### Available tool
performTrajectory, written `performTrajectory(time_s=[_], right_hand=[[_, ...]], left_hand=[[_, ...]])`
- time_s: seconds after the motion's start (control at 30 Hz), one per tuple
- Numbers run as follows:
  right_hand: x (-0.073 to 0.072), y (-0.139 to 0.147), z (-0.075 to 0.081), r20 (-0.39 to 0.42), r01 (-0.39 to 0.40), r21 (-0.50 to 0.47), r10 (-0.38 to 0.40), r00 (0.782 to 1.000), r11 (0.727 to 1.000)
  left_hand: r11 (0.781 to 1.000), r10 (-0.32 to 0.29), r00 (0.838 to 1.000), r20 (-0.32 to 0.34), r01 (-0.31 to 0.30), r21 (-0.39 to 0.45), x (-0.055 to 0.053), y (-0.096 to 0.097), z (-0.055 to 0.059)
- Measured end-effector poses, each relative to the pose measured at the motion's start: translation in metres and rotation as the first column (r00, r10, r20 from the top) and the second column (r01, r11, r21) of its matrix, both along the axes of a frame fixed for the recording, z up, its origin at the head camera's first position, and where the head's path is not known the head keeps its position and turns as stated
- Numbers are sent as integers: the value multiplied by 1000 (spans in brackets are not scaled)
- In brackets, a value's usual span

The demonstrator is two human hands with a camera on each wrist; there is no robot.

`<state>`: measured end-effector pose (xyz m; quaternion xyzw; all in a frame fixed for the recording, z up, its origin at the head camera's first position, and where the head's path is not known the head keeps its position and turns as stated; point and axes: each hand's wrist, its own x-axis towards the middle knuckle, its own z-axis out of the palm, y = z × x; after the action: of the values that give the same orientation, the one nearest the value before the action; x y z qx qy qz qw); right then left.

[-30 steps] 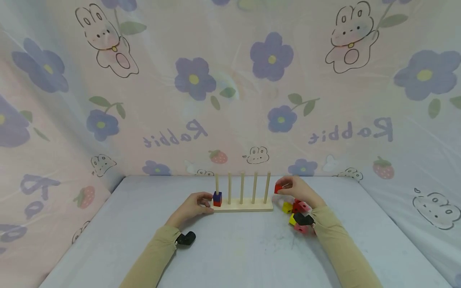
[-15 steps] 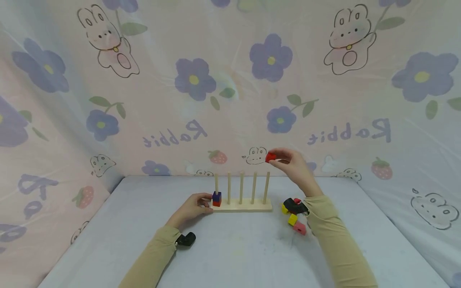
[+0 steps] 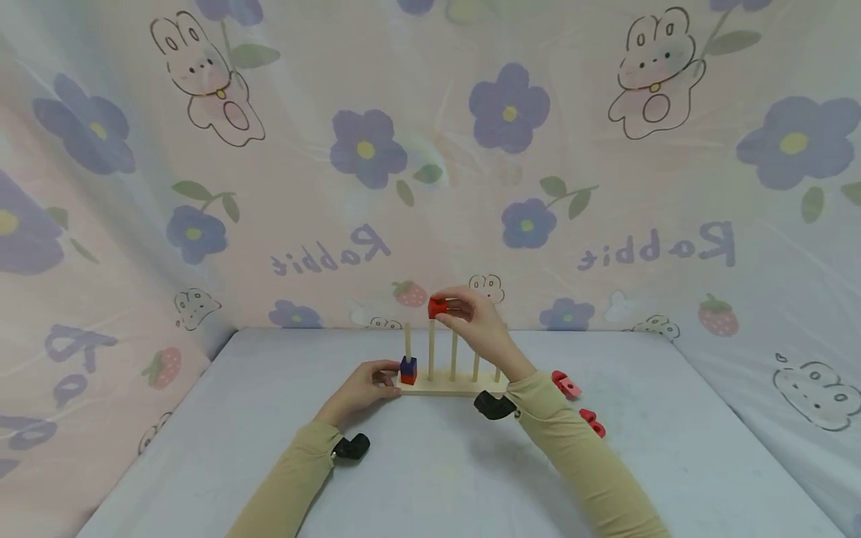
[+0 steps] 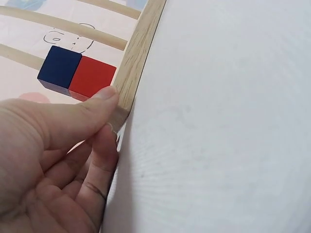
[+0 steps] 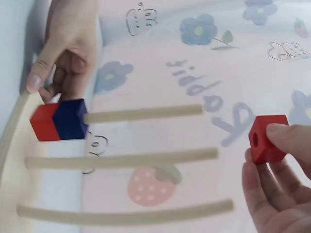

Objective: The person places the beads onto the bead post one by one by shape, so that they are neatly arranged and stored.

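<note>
A wooden peg board (image 3: 444,390) with several upright pegs stands on the white table. On its leftmost peg a dark blue cube bead (image 4: 59,68) sits on top of a red cube bead (image 4: 95,76). My left hand (image 3: 359,390) pinches the board's left end, thumb on the edge and the other fingers curled beside it. Between thumb and fingers, my right hand (image 3: 480,325) holds another red cube bead (image 5: 268,138) right over the tip of the second peg (image 3: 432,351) from the left. In the right wrist view, the bead's hole faces the pegs.
Red and pink beads (image 3: 566,385) lie right of the board, with more red ones (image 3: 592,423) nearer. The right forearm (image 3: 572,448) crosses in front of the board's right end. A patterned cloth (image 3: 444,149) hangs behind the table.
My right hand has lifted the red bead from beside the board's right end and carried it left to above the second peg. The left hand keeps its hold on the board.
</note>
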<state>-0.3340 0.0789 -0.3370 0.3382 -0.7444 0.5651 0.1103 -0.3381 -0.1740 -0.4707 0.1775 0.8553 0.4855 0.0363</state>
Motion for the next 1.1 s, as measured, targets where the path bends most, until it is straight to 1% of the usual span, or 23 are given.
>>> performTrajectory(time_s=[0.07,0.23,0.3,0.37,0.43,0.53,0.67,0.77,0.9,0.97,1.1], right_hand=[[5,-10,-1,-14,-15,-15,14,1000,1000],[19,-33,4,-91,-43,-9,42,995,999],[19,-40,2,-115,-41,-17,39,993,999],[12,-45,-6,-115,-33,-34,29,993,999],[5,-49,-15,-93,-24,-50,19,995,998],[-5,-52,-27,-49,17,-47,-20,999,999],[-7,-52,-31,-10,85,-21,-85,996,996],[-7,-51,-32,12,108,5,-108,994,994],[-7,-52,-33,35,106,7,-106,994,994],[-8,-53,-35,25,96,6,-96,995,995],[-12,-57,-46,15,77,7,-77,997,997]], left_hand=[[1000,4,1000,1,-4,1,1,0,1],[1000,6,1000,-14,-6,2,1,-4,2],[1000,3,1000,-14,-3,2,0,-5,2],[1000,4,1000,-7,-4,2,0,-5,1],[1000,3,1000,7,-3,4,-1,-5,0],[1000,-1,1000,13,1,13,-1,-4,-1],[1000,-8,1000,14,7,28,-1,-2,0],[1000,-4,1000,18,4,27,-1,-2,-1],[1000,-12,1000,18,12,15,-2,-2,-2],[1000,-17,1000,9,17,19,-2,-2,-2],[1000,-14,1000,-8,14,24,-3,-2,-1]])
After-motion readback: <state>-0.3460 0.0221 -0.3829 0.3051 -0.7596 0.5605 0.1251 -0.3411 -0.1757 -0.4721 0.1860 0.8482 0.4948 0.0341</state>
